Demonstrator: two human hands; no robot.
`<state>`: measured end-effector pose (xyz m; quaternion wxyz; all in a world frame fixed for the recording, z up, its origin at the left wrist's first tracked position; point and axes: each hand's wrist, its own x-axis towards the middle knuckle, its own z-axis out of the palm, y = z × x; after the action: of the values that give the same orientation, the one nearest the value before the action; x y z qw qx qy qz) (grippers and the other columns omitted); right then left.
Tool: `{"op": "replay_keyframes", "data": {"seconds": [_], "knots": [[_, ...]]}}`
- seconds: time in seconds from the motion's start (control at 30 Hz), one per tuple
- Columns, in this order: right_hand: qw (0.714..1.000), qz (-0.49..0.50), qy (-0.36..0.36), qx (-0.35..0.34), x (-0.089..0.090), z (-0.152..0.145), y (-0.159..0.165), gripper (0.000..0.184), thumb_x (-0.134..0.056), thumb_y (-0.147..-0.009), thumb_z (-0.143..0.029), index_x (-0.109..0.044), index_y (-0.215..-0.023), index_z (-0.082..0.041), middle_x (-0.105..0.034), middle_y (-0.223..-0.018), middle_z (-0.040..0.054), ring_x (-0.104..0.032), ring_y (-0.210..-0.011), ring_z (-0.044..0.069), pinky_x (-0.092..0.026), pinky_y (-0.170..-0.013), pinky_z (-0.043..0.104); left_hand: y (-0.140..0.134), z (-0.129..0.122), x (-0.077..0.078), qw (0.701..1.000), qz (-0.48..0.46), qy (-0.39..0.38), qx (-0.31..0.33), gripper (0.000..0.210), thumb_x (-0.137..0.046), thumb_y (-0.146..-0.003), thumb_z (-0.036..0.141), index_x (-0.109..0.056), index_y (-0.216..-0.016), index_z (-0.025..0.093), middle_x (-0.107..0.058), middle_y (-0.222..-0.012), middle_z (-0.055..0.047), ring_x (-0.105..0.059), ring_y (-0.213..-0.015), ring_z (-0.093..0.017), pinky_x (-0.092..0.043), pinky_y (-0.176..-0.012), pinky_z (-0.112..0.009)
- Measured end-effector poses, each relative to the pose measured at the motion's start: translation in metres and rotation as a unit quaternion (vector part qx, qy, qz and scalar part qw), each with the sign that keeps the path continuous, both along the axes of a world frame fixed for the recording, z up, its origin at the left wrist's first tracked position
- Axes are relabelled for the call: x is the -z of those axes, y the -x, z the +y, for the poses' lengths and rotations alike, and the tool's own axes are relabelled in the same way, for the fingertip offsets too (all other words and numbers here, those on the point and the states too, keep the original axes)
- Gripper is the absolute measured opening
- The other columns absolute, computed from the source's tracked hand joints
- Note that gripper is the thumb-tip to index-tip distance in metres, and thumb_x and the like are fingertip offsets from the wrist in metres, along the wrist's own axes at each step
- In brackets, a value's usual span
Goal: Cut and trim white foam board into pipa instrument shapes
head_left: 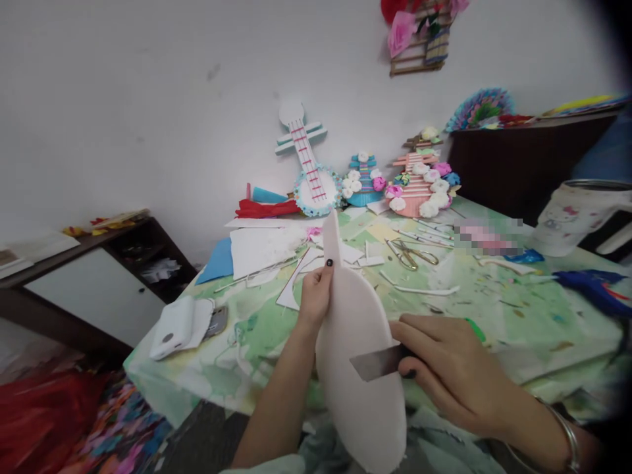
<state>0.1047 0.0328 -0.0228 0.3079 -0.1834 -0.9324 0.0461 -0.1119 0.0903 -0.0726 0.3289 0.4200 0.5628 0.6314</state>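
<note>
A white foam-board cutout [358,309], with a narrow neck and a broad teardrop body like a lute, is held up in front of me over the table edge. My left hand [316,293] is closed around the base of its neck, thumb along the edge. My right hand [444,365] grips a utility knife [376,365] with a wide, slanted blade. The blade lies across the front of the cutout near its right edge; whether it touches the surface, I cannot tell. Most of the knife's handle is hidden in my palm, with a green end showing behind.
Gold-handled scissors [409,255], foam scraps [363,255] and a blue glue gun [595,289] lie on the green patterned tablecloth [257,342]. A large mug [560,217] stands at right. Decorated model instruments [316,187] lean against the wall. A white device [172,326] lies front left.
</note>
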Motion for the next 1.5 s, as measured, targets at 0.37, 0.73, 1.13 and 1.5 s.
{"op": "replay_keyframes", "data": {"seconds": [0.37, 0.73, 1.13, 1.5], "knots": [[1.000, 0.003, -0.003, -0.030, 0.014, -0.044, -0.011, 0.027, -0.033, -0.096, -0.032, -0.055, -0.093, -0.016, -0.053, -0.070, 0.0029, -0.045, -0.060, 0.016, -0.027, -0.055, 0.030, -0.030, -0.034, 0.025, 0.993, -0.037, 0.040, -0.106, 0.051, -0.045, -0.079, 0.062, -0.028, -0.052, 0.022, -0.024, -0.049, 0.006, -0.026, -0.048, -0.009, -0.023, -0.045, -0.025], [0.998, -0.035, 0.035, -0.037, 0.014, -0.051, -0.013, 0.020, -0.035, -0.096, -0.029, -0.050, -0.088, -0.018, -0.049, -0.069, 0.0010, -0.040, -0.057, 0.015, -0.022, -0.053, 0.030, -0.024, -0.038, 0.031, 0.993, -0.005, 0.050, -0.106, 0.051, -0.043, -0.081, 0.061, -0.032, -0.051, 0.022, -0.030, -0.048, 0.005, -0.031, -0.047, -0.010, -0.025, -0.046, -0.025], [0.997, -0.051, 0.031, -0.042, 0.019, -0.044, -0.013, 0.029, -0.031, -0.098, -0.035, -0.053, -0.106, -0.018, -0.047, -0.067, 0.0005, -0.040, -0.055, 0.015, -0.022, -0.052, 0.030, -0.015, -0.041, 0.041, 0.994, -0.060, 0.062, -0.073, 0.052, -0.044, -0.080, 0.063, -0.046, -0.055, 0.018, -0.042, -0.049, 0.004, -0.040, -0.044, -0.009, -0.032, -0.045, -0.023], [0.997, -0.071, -0.001, -0.030, 0.033, -0.036, -0.022, 0.041, -0.032, -0.097, -0.036, -0.042, -0.133, -0.018, -0.049, -0.070, 0.0009, -0.044, -0.056, 0.015, -0.024, -0.051, 0.029, -0.010, -0.044, 0.040, 0.993, -0.044, 0.075, -0.084, 0.052, -0.042, -0.080, 0.064, -0.041, -0.053, 0.019, -0.037, -0.049, 0.004, -0.037, -0.045, -0.009, -0.029, -0.044, -0.023]]}}
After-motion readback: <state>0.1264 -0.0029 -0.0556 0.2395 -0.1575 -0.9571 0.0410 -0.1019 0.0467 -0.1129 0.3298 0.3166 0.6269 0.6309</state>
